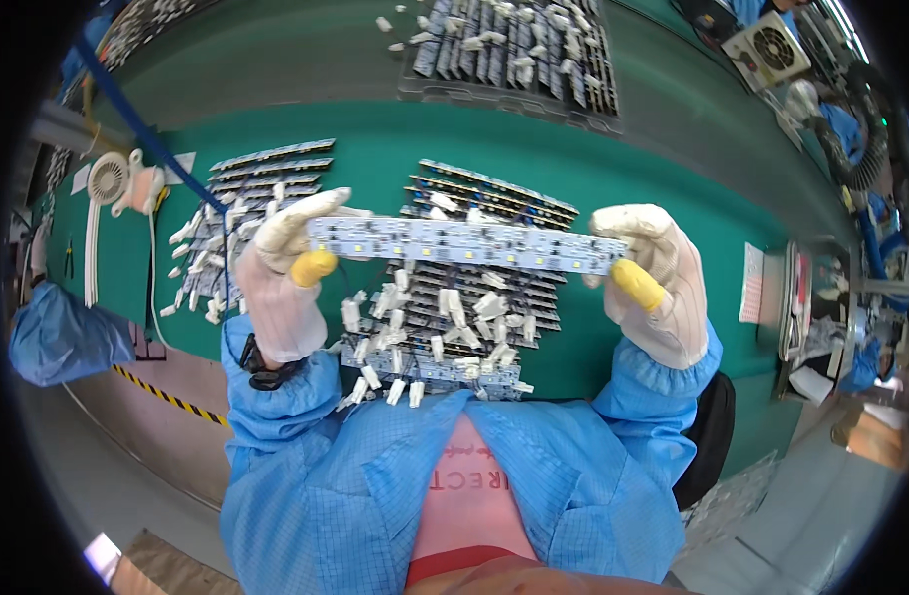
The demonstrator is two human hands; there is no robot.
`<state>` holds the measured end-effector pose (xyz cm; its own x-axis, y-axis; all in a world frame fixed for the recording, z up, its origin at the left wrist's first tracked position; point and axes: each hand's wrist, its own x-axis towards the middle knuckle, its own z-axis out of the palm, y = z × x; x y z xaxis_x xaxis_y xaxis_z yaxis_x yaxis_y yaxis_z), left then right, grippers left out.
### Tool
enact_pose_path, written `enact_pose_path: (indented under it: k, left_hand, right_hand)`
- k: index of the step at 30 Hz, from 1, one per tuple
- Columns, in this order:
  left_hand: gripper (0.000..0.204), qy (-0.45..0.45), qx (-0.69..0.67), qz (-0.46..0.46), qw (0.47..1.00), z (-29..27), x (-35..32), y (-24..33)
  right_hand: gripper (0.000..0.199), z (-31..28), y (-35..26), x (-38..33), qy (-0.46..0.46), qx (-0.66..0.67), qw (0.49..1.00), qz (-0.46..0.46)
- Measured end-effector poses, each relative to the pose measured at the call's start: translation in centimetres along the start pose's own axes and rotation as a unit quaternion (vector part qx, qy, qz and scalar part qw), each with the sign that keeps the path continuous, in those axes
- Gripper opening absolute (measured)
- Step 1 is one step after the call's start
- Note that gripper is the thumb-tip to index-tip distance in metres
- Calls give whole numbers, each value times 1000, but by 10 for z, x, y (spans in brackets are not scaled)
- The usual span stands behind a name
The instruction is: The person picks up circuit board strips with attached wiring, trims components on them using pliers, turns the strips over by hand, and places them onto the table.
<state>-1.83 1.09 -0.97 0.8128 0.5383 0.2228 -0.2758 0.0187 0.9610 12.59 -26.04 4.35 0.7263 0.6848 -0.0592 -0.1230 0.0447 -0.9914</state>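
Observation:
A long white LED circuit board (466,244) is held up lengthwise between my two hands, its component side with small yellowish LEDs showing. My left hand (288,268), white-gloved with a yellow thumb cover, pinches the board's left end. Its right end is gripped by my right hand (658,278), gloved the same way. Below and behind the raised board lies a pile of similar boards (494,193) with white connectors (464,322) on short leads, partly hidden by it. A dark wrist strap (266,375) sits on my left wrist.
Another stack of boards (266,174) with connectors lies left on the green mat (375,134). A clear tray (514,99) full of boards stands at the far side. At left are a small fan (110,180) and a blue cord (142,129); a co-worker's blue sleeve (68,337) shows beyond.

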Motion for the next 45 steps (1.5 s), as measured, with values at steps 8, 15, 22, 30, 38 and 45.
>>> enact_pose_path:
  k: [8,15,22,30,38,45]
  left_hand:
    - [47,-39,380,129,915,-6,13,-4]
    - [60,-31,306,-14,951,-5,13,3]
    - [40,33,127,26,991,-1,7,-7]
    - [45,23,43,22,999,2,1,3]
    - [44,-24,-53,-1,998,12,-7,21]
    - [46,-10,-10,-32,999,13,-4,28]
  right_hand:
    - [36,3,-7,0,-100,41,994,-18]
    - [32,4,-11,-4,-60,14,998,19]
    - [32,1,0,0,-53,5,997,-60]
    - [43,-1,6,9,-12,-81,996,-44]
    - [43,-4,25,18,27,-28,998,-42]
    - [46,0,19,21,7,-63,997,-41]
